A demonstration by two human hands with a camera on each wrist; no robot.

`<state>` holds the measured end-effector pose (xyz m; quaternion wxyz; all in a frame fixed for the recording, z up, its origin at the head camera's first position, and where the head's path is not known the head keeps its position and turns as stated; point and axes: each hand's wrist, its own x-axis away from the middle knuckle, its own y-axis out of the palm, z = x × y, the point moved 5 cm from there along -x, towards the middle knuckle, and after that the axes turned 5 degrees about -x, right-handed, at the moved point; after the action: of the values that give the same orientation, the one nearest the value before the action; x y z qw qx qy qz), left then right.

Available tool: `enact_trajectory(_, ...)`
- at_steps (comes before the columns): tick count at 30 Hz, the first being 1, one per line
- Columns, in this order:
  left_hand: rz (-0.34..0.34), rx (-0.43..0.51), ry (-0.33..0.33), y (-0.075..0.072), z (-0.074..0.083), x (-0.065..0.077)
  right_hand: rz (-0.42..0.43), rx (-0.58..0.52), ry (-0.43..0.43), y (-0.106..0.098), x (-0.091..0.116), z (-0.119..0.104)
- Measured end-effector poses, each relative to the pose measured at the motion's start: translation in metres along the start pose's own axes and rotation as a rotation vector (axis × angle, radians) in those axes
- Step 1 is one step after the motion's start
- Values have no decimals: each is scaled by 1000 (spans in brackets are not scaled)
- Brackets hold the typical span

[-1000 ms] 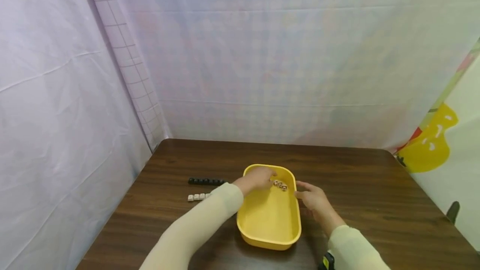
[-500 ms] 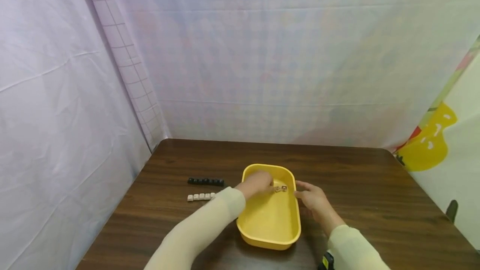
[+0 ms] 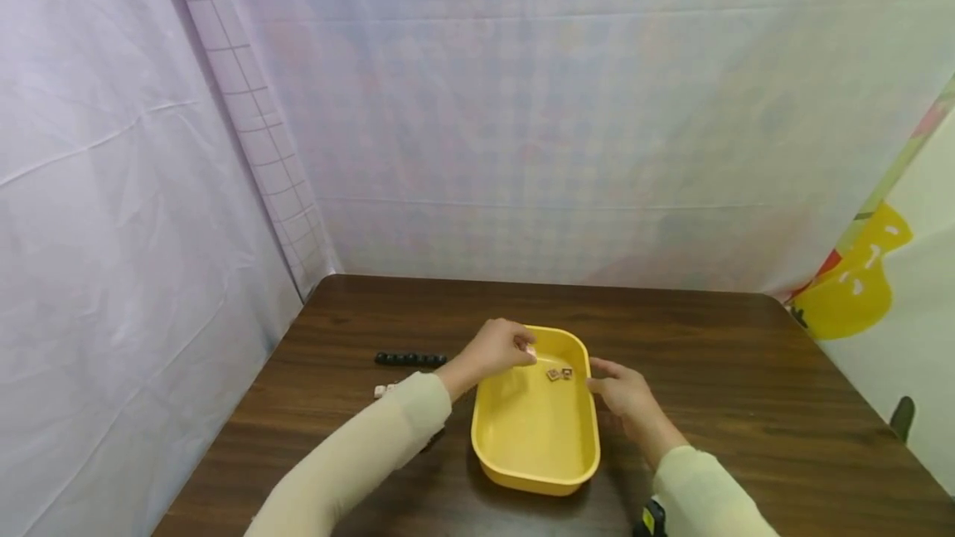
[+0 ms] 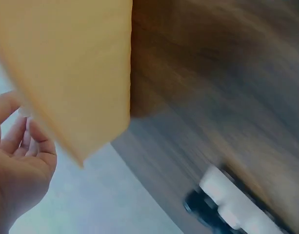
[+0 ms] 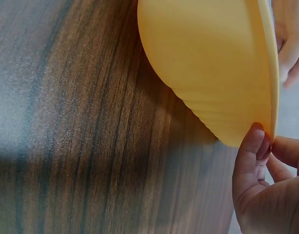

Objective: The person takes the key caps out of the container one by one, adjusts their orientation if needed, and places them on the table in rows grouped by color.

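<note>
My left hand is raised over the far left rim of a yellow plastic basin. Between its thumb and fingertips it pinches a small white keycap. Two more keycaps lie in the basin near its far right corner, hollow sides showing. My right hand grips the basin's right rim, thumb over the edge and fingers against the outer wall, as the right wrist view shows. Left of the basin lies a row of black keycaps. Nearer me is a row of white keycaps, largely hidden by my left sleeve.
The dark wooden table extends to the right of the basin. Part of a dark object shows beneath my left forearm. White curtains hang behind the table and along its left side.
My left hand has risen from inside the basin and moved back to the left with a keycap. Three keycaps showed in the basin earlier, two now. The right hand stays on the rim.
</note>
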<state>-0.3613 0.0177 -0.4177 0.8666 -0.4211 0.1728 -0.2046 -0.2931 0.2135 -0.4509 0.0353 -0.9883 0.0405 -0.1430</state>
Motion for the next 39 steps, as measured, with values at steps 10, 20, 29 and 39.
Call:
enact_trajectory(10, 199, 65, -101, -73, -81, 71, 0, 37, -13, 0, 1, -1)
enact_trajectory(20, 179, -89, -210, -96, -153, 133, 10, 51, -18, -1, -2, 0)
enact_trajectory(29, 108, -100, -269, -90, -171, 149, 6, 37, -3, -1, 0, -1)
enact_trajectory(39, 87, -95, -258, -84, -168, 149, -6, 42, -12, 0, 2, -2)
